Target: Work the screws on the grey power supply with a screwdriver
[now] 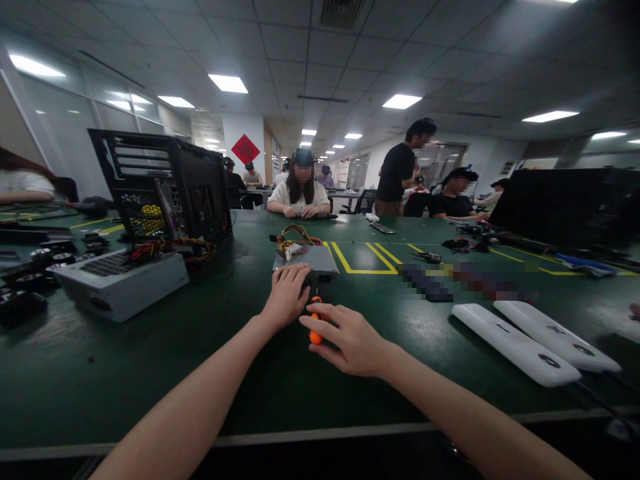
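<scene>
A small grey computer power supply (320, 257) lies on the green table in front of me, its wires bundled on the far side. My left hand (289, 290) grips its near left corner, fingers over the top. In my right hand (347, 337) is a screwdriver (315, 327) with an orange handle, held between thumb and fingers. Its shaft points away from me at the near face of the power supply. Whether the tip touches a screw is too small to tell.
On the left stand an open black computer case (170, 187) and a larger grey power supply (123, 280). Two white elongated devices (517, 343) lie at the right, near a black monitor (560, 207). A person (301, 190) sits across the table (240, 393).
</scene>
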A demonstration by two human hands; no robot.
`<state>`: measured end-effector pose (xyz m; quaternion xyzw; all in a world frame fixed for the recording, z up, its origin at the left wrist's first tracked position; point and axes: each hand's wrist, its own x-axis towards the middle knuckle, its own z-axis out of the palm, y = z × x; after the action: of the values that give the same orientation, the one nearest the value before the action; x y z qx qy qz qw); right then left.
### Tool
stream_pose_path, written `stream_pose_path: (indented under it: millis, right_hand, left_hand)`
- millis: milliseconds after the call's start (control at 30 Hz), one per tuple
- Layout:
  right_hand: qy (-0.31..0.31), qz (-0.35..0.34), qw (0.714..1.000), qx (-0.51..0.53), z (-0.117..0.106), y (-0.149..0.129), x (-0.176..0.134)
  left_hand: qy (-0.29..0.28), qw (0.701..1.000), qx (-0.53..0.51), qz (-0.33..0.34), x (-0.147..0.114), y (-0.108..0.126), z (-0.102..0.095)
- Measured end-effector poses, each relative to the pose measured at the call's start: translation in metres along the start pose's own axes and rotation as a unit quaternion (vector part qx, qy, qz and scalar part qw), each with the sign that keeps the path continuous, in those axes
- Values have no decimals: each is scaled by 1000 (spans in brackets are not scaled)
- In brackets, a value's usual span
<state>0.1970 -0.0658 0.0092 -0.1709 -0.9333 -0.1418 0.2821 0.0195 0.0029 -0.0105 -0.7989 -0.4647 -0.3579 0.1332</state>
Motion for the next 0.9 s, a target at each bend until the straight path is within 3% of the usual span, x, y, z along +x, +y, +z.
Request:
stream_pose_path:
  millis: [100, 200, 433, 667, 900]
  right_hand:
    - [32, 1, 999, -8, 5, 2, -2]
    - [63, 43, 997, 16, 7, 3, -4]
    - [1, 0, 1000, 0, -3, -1, -1]
    - [92, 41, 995, 5, 3, 4, -4]
    - [51, 0, 995, -90, 1, 3, -3]
  left_hand:
    - [6, 1000, -1, 2, -1, 1, -1]
    - [9, 1000, -3, 2, -1, 2, -2]
    - [4, 1000, -3, 0, 0, 0, 0]
    - [3, 1000, -4, 2, -1, 2, -3]
    - [1, 1000, -4, 4, 0, 0, -2]
